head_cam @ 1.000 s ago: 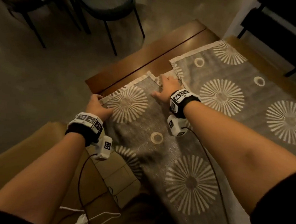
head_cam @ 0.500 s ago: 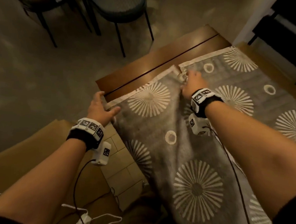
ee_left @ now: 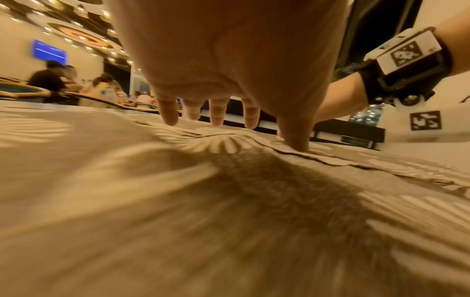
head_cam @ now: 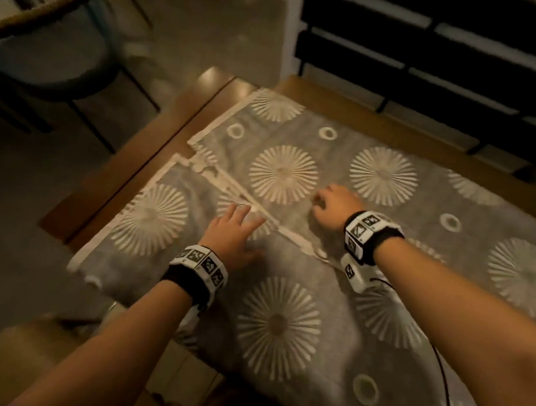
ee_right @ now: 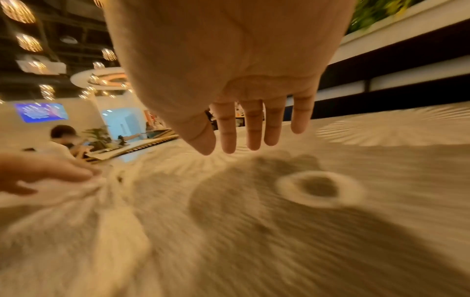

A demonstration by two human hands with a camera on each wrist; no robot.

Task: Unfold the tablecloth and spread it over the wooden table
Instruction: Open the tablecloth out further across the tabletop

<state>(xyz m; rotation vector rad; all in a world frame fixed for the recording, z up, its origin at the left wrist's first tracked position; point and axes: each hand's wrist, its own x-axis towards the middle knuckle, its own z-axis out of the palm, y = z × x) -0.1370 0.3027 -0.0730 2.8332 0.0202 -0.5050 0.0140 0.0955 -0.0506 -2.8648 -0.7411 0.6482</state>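
The grey tablecloth point(head_cam: 278, 326) with white sunburst prints covers most of the wooden table point(head_cam: 130, 175). A bare wood strip shows along the table's left side. A white hem point(head_cam: 293, 235) runs diagonally where one layer of cloth overlaps another. My left hand point(head_cam: 237, 229) lies on the cloth beside that hem, fingers straight and spread. In the left wrist view its fingertips point(ee_left: 170, 120) and thumb touch the cloth point(ee_left: 229, 201). My right hand point(head_cam: 334, 207) is just beyond the hem. In the right wrist view its fingers point(ee_right: 254, 136) hang straight above the cloth point(ee_right: 279, 231), holding nothing.
Dark metal-legged chairs point(head_cam: 50, 48) stand on the floor at the far left. A dark slatted bench point(head_cam: 426, 55) runs behind the table's far right edge. A brown box-like surface point(head_cam: 15, 360) lies below the table's near left corner. People sit in the background point(ee_left: 50, 80).
Both hands let go of the cloth's far left edge and moved back onto its top, fingers now straight. The flap they held now lies flat on the table.
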